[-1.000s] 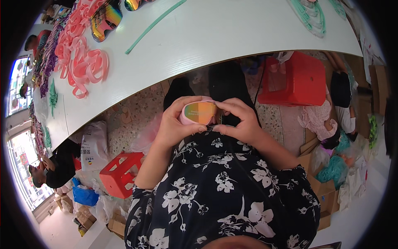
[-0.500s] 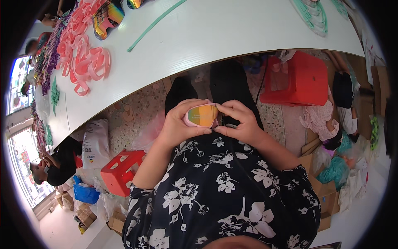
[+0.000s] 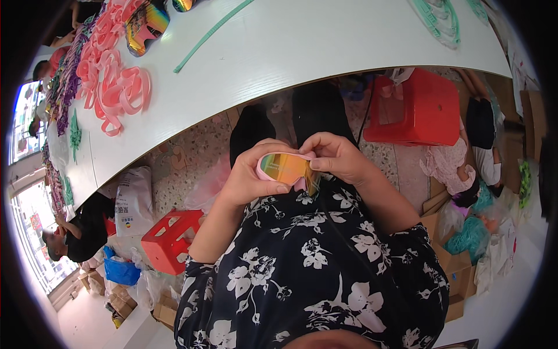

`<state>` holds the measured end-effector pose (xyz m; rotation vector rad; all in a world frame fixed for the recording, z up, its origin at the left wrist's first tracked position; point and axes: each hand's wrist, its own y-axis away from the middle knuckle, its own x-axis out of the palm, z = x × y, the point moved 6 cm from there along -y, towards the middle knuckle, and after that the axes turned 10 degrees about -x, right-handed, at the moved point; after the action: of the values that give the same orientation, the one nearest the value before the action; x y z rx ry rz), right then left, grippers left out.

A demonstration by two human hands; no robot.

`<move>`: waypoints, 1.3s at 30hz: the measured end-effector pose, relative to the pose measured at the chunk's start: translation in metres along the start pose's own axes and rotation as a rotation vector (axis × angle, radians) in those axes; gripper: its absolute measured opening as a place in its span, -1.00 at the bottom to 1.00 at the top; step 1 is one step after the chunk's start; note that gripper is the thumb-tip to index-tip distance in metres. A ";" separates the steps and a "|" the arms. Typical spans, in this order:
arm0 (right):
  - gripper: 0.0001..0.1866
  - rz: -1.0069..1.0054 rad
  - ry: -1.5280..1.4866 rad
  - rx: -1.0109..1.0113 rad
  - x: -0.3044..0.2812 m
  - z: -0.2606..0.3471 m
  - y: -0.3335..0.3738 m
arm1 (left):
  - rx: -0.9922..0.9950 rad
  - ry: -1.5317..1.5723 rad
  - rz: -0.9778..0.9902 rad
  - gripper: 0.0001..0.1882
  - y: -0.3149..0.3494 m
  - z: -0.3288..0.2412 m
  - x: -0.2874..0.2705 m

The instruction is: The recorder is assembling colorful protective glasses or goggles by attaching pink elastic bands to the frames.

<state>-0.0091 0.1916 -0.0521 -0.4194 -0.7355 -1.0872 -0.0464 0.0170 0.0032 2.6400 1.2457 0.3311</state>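
Pink-rimmed goggles (image 3: 285, 168) mid-frame stayed gripped by left hand (image 3: 249, 174) while right hand (image 3: 340, 156) shifted up, pinching their seemingly loose right end.

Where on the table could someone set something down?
The widest bare patch on the table lies between the green strip and the green bundle. A smaller one lies between that strip's lower end and the pink straps. The left end is crowded: pink straps, shiny lenses, a purple pile.
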 end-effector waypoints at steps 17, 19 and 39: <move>-0.89 -0.076 0.267 -0.266 -0.007 0.005 0.002 | -0.099 0.187 -0.016 -0.33 0.001 0.015 -0.003; -0.89 -0.083 0.294 -0.260 -0.007 0.006 0.004 | -0.175 0.296 -0.005 -0.34 0.003 0.014 0.000; -0.28 -0.284 0.829 -0.407 0.003 0.022 0.020 | -0.085 0.461 -0.349 -0.48 0.007 0.017 -0.004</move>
<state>0.0030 0.2122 -0.0334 -0.1686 0.1745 -1.5366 -0.0389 0.0081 -0.0113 2.2838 1.7462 0.9419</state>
